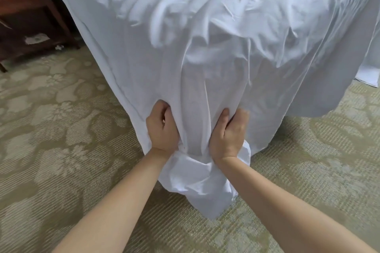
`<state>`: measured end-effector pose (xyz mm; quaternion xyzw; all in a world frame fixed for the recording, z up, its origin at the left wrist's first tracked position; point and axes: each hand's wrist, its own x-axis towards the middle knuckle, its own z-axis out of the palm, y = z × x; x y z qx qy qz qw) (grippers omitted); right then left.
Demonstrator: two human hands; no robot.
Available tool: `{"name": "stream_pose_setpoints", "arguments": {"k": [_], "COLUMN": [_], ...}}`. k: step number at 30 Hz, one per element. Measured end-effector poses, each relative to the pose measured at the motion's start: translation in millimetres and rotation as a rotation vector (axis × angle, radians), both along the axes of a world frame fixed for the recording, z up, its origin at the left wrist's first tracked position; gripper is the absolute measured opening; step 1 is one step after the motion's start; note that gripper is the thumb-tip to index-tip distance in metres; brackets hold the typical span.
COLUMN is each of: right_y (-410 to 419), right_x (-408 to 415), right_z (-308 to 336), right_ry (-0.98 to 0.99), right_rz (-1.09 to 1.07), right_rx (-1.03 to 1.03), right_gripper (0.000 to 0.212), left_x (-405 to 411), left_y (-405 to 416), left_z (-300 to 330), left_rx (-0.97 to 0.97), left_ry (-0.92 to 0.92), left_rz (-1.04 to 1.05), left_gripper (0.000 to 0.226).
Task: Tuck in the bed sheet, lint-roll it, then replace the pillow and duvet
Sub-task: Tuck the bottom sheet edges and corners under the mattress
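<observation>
A white bed sheet (205,47) drapes over the corner of the bed, filling the frame from about 10 o'clock across to 3 o'clock and hanging down in long folds toward the centre. Its loose end bunches below the wrists and trails onto the patterned carpet (61,129) at roughly 6 o'clock.

Both hands are on the hanging part, just below centre and close beside each other with a narrow band of cloth between them. The left hand (162,127) has its fingers curled into a fold of the sheet — clamped on the fabric. The right hand (228,133) lies at its 3 o'clock side, thumb up along the cloth and fingers wrapped around a gathered fold, gripping it as well.

A dark wooden nightstand (26,16) stands at 10 o'clock beside the bed, with a pale paper on its lower shelf.
</observation>
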<state>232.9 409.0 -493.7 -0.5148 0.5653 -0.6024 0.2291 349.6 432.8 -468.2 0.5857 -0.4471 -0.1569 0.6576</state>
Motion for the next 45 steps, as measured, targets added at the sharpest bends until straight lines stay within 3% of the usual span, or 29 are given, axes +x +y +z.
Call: {"name": "stream_pose_setpoints", "arguments": {"k": [2,7,10,14,21,25,28,33,38,45], "right_y": [-0.2,-1.3,-5.5,-9.4,-12.7,-9.2,-5.4,2.2,-0.7,-1.7], "right_x": [1.1,-1.2,-11.7,-21.8,-28.7,-34.0,-39.5,-41.3,-52.5,-70.6], "right_z": [0.4,-2.2,-0.5,23.8,36.3,43.3,46.1,57.9,81.2,99.2], "right_ry": [0.000,0.073,0.142,0.196,0.334,0.307,0.302,0.229,0.233,0.335], "right_rz": [-0.014,-0.008,-0.003,-0.038,-0.117,-0.134,-0.148,-0.168,-0.177,-0.070], "right_rx": [-0.018,-0.085,-0.181,-0.306,-0.302,-0.393,-0.410,-0.453,-0.665,-0.825], "right_gripper": [0.044,0.037,0.031,0.029,0.024,0.014,0.011,0.009,0.013,0.014], "left_x": [0.7,3.3,5.5,3.5,5.1,4.2,3.3,-23.7,-39.1,-33.1], "left_y": [-0.4,3.4,8.5,14.0,20.2,21.4,24.3,40.9,47.6,44.2], "left_z": [-0.8,2.7,17.2,40.3,44.6,38.4,39.1,57.5,74.8,90.5], "left_rx": [-0.015,-0.183,-0.356,-0.431,-0.292,-0.276,-0.327,-0.684,-0.701,-0.730], "left_ry": [0.006,0.000,-0.182,-0.568,-0.821,-0.976,-0.941,-0.882,-0.694,-0.579], "left_rz": [-0.015,-0.048,-0.046,0.007,0.222,0.306,0.265,0.002,-0.061,-0.109], "left_gripper": [0.031,0.023,0.021,0.011,0.029,0.027,0.021,0.018,0.020,0.024]}}
